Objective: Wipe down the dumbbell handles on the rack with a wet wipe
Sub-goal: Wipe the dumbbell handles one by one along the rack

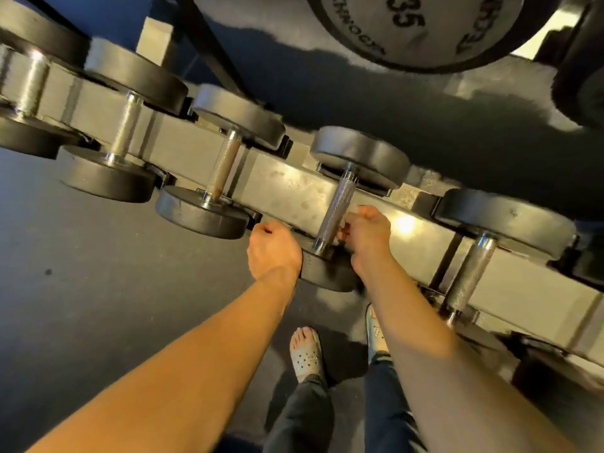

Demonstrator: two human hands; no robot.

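The right hand (366, 237) has its fingers curled round the near end of the bumpy metal dumbbell handle (338, 204). The left hand (273, 253) is a closed fist just beside the dumbbell's near black end (323, 273). The dumbbell lies across the grey rack (294, 191), with more dumbbells (222, 171) on both sides.

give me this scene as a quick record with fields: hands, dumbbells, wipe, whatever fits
setting: dumbbell rack, seen from above
target: knurled handle of the middle dumbbell
right grip: fingers curled round the handle's near end
left grip: fist beside the near plate, contents hidden
wet wipe: not visible
neighbours: rusty handle to the left, another handle to the right
above: plate marked 35
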